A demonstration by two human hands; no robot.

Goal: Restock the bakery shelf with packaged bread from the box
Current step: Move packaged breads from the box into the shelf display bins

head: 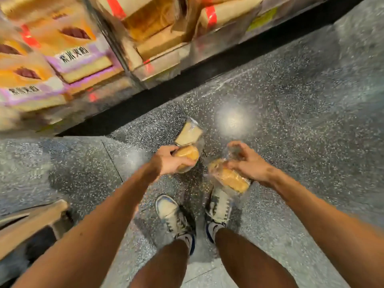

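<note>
I look straight down at my arms over a speckled floor. My left hand (168, 161) grips a clear-wrapped pack of sliced bread (188, 142), which points away from me toward the shelf. My right hand (247, 161) grips a second clear-wrapped bread pack (230, 179), which hangs down toward my right shoe. The bakery shelf (162, 65) runs across the top of the view, blurred, with purple-and-orange bread packs (68, 48) on the left and brown paper-wrapped loaves (149, 23) with red bands on the right. A corner of the cardboard box (31, 221) shows at the lower left.
The shelf's dark base (187, 84) runs diagonally in front of my feet. My two white-and-blue shoes (172, 217) stand on the grey speckled floor (301, 121), which stretches open to the right. The box sits beside my left leg.
</note>
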